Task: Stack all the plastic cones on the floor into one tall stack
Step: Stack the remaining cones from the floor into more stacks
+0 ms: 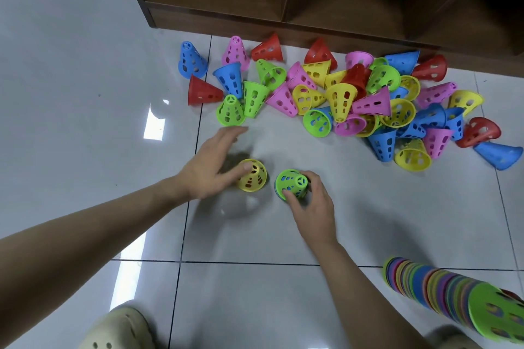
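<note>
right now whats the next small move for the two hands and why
Probably lift the yellow cone that the left hand touches and drop it over the green cone gripped by the right hand. Both stand upright, close together, apart from the loose pile, and blue shows under the green one.

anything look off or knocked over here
Yes: most cones in the pile by the shelf lie tipped on their sides or upside down. The long stack at lower right leans steeply rather than standing upright.
</note>
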Demonstrator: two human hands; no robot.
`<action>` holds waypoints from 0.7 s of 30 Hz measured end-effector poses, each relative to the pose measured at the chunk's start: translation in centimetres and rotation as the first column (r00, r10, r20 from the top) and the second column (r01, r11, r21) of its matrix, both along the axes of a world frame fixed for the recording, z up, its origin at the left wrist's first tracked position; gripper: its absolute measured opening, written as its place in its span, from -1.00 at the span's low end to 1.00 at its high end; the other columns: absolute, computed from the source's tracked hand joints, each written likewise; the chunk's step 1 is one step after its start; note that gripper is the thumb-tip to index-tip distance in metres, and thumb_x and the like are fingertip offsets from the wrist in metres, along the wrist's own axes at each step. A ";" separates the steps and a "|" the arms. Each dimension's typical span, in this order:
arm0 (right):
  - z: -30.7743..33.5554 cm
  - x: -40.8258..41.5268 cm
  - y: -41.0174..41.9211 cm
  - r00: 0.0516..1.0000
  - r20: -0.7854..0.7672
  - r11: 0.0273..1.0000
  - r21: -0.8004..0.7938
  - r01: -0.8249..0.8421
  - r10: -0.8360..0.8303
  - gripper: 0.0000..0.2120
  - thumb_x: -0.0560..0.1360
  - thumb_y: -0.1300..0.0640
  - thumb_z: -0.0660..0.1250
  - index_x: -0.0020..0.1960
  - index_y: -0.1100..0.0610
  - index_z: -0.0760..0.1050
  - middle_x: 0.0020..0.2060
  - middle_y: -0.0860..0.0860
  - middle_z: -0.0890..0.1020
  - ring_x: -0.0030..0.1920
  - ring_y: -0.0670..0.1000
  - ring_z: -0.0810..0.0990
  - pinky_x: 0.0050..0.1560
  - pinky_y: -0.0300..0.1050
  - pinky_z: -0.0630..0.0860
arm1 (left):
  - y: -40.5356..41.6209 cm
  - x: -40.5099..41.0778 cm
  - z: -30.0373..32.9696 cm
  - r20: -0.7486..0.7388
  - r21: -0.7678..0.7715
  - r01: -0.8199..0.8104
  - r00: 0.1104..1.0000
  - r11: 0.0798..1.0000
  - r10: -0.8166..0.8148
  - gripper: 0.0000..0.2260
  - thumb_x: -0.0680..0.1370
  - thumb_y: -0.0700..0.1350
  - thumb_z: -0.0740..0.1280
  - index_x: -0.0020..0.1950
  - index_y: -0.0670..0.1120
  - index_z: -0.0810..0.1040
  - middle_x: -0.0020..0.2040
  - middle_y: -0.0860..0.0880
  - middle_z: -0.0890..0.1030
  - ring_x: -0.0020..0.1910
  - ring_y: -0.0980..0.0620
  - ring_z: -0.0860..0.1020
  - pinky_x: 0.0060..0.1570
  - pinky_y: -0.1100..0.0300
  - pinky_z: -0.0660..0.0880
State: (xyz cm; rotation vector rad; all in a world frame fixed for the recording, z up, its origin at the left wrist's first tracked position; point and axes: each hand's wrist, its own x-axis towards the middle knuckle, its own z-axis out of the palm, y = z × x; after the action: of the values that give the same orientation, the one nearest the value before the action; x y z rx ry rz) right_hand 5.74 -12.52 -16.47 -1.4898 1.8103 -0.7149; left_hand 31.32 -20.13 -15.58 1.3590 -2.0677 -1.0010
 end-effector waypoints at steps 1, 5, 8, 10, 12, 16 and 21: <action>0.0 0.1 -0.4 1.000 0.002 1.000 0.007 0.005 -0.005 -0.59 0.48 0.05 0.48 0.25 -0.08 0.40 0.11 -0.14 0.58 0.16 -0.03 0.57 0.17 0.00 0.52 | -0.5 0.1 0.0 -0.008 -0.019 -0.087 0.996 0.996 0.087 -0.37 0.57 0.18 0.31 0.54 -0.08 0.24 0.42 -0.08 0.36 0.32 0.01 0.43 0.37 0.09 0.37; -0.3 0.7 -1.0 0.999 0.008 0.999 0.010 0.054 -0.054 -0.61 0.47 0.06 0.49 0.21 -0.11 0.41 0.07 -0.13 0.60 0.11 -0.05 0.59 0.13 -0.01 0.54 | -4.2 0.5 -1.1 0.135 -0.170 -0.275 0.945 0.946 0.298 -0.35 0.56 0.04 0.39 0.53 -0.21 0.25 0.46 -0.21 0.32 0.45 -0.15 0.30 0.49 -0.02 0.24; -0.3 1.0 -1.0 0.995 0.018 0.995 0.018 0.100 -0.101 -0.62 0.45 0.10 0.50 0.18 -0.11 0.43 0.05 -0.12 0.62 0.09 -0.06 0.60 0.12 0.00 0.54 | -7.2 0.8 -1.6 0.191 -0.076 -0.311 0.928 0.947 0.320 -0.36 0.53 0.01 0.44 0.52 -0.18 0.29 0.44 -0.18 0.37 0.40 -0.16 0.33 0.43 -0.03 0.27; -0.3 1.0 -1.1 0.994 0.028 0.994 0.030 0.106 -0.107 -0.62 0.44 0.10 0.50 0.16 -0.13 0.43 0.05 -0.12 0.62 0.09 -0.05 0.61 0.11 0.04 0.55 | -8.6 0.7 -2.1 0.203 -0.041 -0.340 0.918 0.940 0.341 -0.44 0.53 0.02 0.44 0.46 -0.13 0.38 0.36 -0.14 0.46 0.31 -0.15 0.38 0.35 -0.01 0.32; -0.2 0.9 -1.2 0.994 0.036 0.994 0.042 0.103 -0.105 -0.62 0.44 0.09 0.50 0.14 -0.16 0.42 0.04 -0.11 0.62 0.08 -0.05 0.61 0.10 0.05 0.56 | -9.5 0.6 -2.5 0.210 -0.052 -0.355 0.910 0.933 0.358 -0.55 0.53 0.03 0.44 0.37 -0.09 0.49 0.24 -0.12 0.55 0.19 -0.17 0.44 0.25 -0.05 0.39; 0.2 0.9 -1.2 0.994 0.026 0.993 0.057 0.102 -0.103 -0.62 0.43 0.07 0.51 0.11 -0.19 0.40 0.03 -0.13 0.62 0.07 -0.07 0.61 0.09 0.02 0.56 | -9.8 0.8 -2.5 0.207 -0.049 -0.349 0.913 0.936 0.352 -0.59 0.52 0.10 0.39 0.29 -0.05 0.54 0.13 -0.10 0.61 0.11 -0.18 0.49 0.17 -0.10 0.43; 0.0 0.7 -1.2 0.994 0.032 0.993 0.063 0.099 -0.101 -0.66 0.42 0.01 0.48 0.11 -0.13 0.43 0.03 -0.13 0.62 0.06 -0.06 0.62 0.09 0.08 0.56 | -6.0 0.4 1.4 -0.110 -0.072 -0.438 0.896 0.896 0.429 -0.68 0.63 0.03 0.31 0.32 -0.07 0.43 0.16 -0.02 0.57 0.12 -0.03 0.54 0.13 0.05 0.47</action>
State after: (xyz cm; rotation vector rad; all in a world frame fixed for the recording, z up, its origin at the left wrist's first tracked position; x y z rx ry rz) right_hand 6.48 -13.77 -16.44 -1.3466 1.8741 -0.7230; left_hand 31.71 -26.12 -14.22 1.5972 -1.6154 -0.7438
